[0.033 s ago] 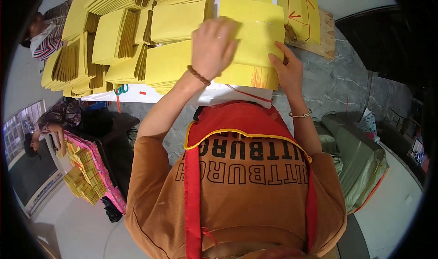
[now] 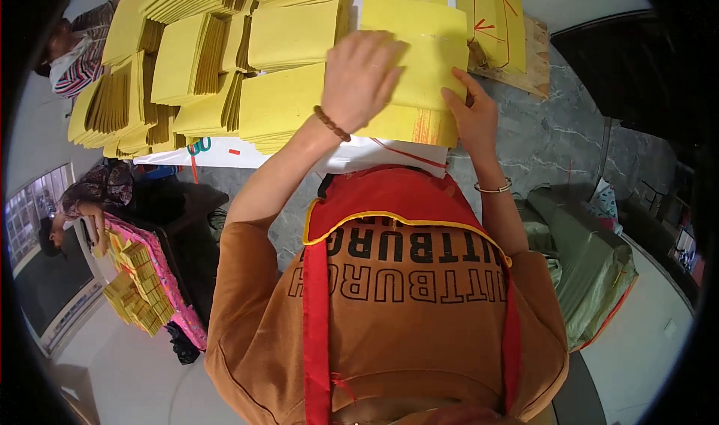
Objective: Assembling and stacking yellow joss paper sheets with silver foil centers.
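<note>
A folded yellow paper sheet [image 2: 431,73] lies in front of me, on a yellow paper stack whose near edge has orange streaks. My left hand [image 2: 363,77] is over the sheet's left side, fingers stretched out and slightly blurred, holding nothing. At the right edge, my right hand [image 2: 472,114] rests its thumb and forefinger apart against the paper; its other fingers are partly hidden. Just left of my left hand sits a pile of folded yellow papers [image 2: 281,103].
More folded yellow piles [image 2: 180,58] cover the table's left side. Teal-handled scissors [image 2: 198,146] lie at the near edge. Tied yellow bundles [image 2: 509,32] stand on a wooden pallet [image 2: 535,58] at the far right. At left, another person [image 2: 93,196] is beside a pink-covered table [image 2: 168,275].
My left hand has slid a little to the right over the yellow paper. My right hand stays in place at the right edge.
</note>
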Demonstrator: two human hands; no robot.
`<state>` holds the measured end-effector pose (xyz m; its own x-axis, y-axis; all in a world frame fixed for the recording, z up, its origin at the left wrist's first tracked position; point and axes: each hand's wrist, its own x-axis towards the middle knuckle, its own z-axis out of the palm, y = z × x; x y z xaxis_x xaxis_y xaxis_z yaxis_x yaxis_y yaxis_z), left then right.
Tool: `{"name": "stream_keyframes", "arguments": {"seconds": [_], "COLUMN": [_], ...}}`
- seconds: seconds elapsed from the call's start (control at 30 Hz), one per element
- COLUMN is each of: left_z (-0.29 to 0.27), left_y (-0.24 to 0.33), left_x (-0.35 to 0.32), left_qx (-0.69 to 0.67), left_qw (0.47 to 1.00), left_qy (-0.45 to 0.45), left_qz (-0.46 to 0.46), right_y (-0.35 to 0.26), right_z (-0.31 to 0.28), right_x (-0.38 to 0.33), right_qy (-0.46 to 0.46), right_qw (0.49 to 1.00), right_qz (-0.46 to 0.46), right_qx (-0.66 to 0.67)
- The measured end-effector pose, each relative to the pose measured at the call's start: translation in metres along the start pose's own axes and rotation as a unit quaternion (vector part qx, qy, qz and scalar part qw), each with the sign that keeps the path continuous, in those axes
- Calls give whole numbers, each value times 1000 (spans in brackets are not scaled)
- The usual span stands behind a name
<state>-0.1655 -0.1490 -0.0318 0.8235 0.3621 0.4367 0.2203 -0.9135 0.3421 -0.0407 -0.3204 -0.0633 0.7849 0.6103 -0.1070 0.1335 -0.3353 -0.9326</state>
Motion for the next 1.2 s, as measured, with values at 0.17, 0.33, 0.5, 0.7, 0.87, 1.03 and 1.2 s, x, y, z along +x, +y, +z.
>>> {"name": "stream_keyframes", "arguments": {"seconds": [0.17,0.33,0.5,0.7,0.87,1.03,1.2], "left_z": [23,30,31,34,28,23,20], "left_y": [13,11,10,9,3,-2,13], "left_x": [-6,-14,-12,-14,-16,-13,-12], "left_qx": [78,94,110,93,66,37,91], "left_qw": [986,985,983,985,982,974,963], "left_qy": [-115,-115,-119,-121,-125,-141,-157], "left_qz": [96,91,84,84,124,172,202], "right_y": [5,-6,-2,17,16,22,12], "right_z": [-1,-1,8,8,8,-9,-10], "right_x": [1,-1,-19,-45,-46,-39,-36], "right_qy": [-12,-7,142,-63,-78,-156,-132], "right_qw": [1000,1000,917,848,870,955,948], "right_qz": [12,3,-245,-321,-303,-213,-48], "right_qx": [26,-5,-281,-418,-382,-137,285]}}
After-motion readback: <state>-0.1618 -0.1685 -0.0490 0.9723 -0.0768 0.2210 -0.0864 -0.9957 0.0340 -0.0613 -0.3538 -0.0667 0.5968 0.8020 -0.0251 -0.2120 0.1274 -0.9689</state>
